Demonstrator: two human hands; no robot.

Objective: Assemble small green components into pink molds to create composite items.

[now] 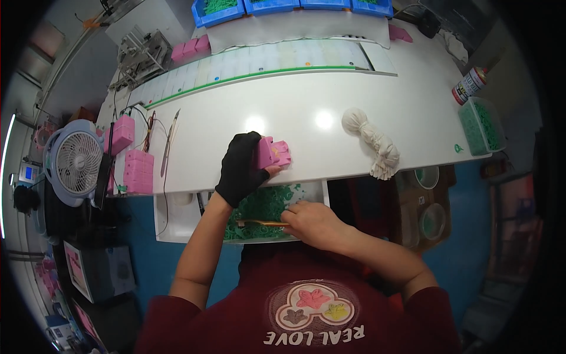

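My left hand [239,168], in a black glove with bare fingertips, is closed round a pink mould block [273,152] at the table's front edge. The block looks like soft rubber, with a stepped right end and a small yellowish patch on it. Lower and to the right, my bare right hand [315,223] grips a slim brush [262,223] with a yellow-orange handle. Its pale head points left, over an open drawer [171,227] filled with small green pieces [259,206]. The bristles are too small to make out.
A white cloth bundle [372,143] lies right on the white table [306,94]. Tweezers [171,141] and pink blocks [138,171] sit left, beside a fan [76,159]. At the right edge stand a spray can [470,85] and a tub of green pieces [482,127]. Blue bins [271,7] line the back.
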